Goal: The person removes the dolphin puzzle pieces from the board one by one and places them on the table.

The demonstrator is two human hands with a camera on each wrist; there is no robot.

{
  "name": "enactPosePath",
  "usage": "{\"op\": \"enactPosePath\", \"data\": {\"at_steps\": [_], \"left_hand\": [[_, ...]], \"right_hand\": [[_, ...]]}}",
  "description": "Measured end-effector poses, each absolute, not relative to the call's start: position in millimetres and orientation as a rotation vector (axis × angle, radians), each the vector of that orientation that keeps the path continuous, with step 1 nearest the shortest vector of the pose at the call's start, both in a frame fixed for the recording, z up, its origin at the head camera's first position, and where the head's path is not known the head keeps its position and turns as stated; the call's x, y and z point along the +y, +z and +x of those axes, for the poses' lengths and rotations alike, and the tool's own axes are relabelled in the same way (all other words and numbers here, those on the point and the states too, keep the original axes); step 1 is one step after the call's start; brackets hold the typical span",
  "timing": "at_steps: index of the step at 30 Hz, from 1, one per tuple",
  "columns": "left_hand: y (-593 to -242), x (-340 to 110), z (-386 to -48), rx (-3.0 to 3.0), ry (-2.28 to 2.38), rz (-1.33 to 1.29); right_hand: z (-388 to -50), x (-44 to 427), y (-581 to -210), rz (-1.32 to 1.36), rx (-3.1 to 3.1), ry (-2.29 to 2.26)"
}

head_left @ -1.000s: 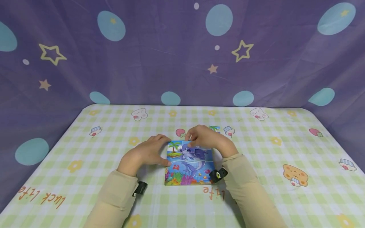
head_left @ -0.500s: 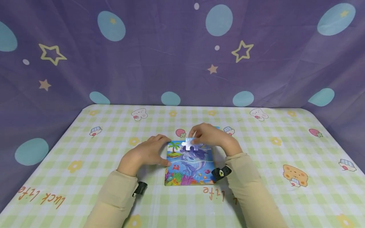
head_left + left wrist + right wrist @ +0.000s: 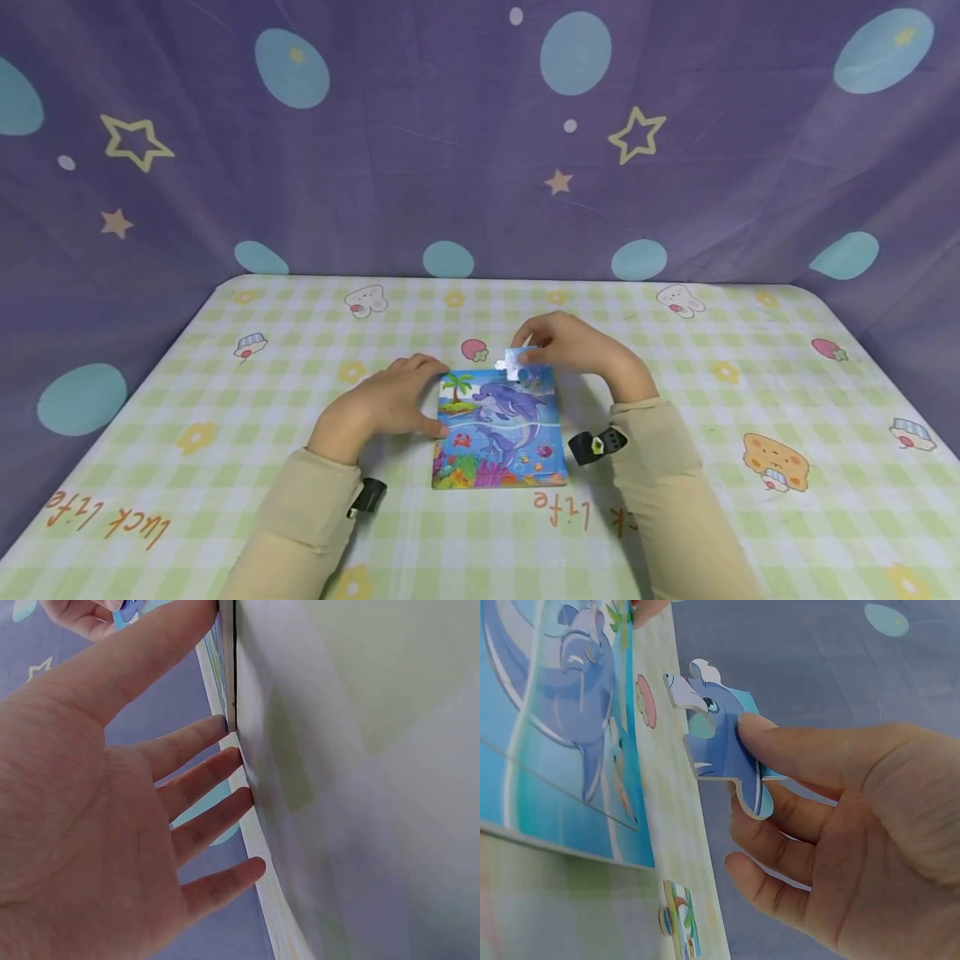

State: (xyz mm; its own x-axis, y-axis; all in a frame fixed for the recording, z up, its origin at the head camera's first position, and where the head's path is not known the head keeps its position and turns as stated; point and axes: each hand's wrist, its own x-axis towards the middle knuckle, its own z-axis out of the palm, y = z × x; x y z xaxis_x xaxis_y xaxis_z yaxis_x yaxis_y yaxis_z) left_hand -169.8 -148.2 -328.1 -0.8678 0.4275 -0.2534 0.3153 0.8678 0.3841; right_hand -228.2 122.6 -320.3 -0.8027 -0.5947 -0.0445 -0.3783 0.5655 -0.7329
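Here, right hand (image 3: 576, 343) pinches puzzle piece (image 3: 727, 739), left hand (image 3: 390, 402) spread.

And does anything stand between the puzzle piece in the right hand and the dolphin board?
Nothing visible does: the right hand holds the puzzle piece near the far edge of the dolphin board, with an open gap between. The left hand is aside, at the left edge.
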Motion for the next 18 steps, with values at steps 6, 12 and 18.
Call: {"op": "enactPosePath", "data": {"at_steps": [6, 12, 18], "left_hand": [[-330, -149, -171, 2.705, 0.480, 0.570], [-329, -149, -170, 2.708, 0.494, 0.580], [-330, -150, -171, 2.712, 0.495, 0.582]], "right_hand": [[-231, 131, -319, -0.767, 2.561, -1.109], [-233, 139, -320, -0.733, 2.609, -1.122], [-234, 147, -319, -0.701, 2.623, -1.149]]}}
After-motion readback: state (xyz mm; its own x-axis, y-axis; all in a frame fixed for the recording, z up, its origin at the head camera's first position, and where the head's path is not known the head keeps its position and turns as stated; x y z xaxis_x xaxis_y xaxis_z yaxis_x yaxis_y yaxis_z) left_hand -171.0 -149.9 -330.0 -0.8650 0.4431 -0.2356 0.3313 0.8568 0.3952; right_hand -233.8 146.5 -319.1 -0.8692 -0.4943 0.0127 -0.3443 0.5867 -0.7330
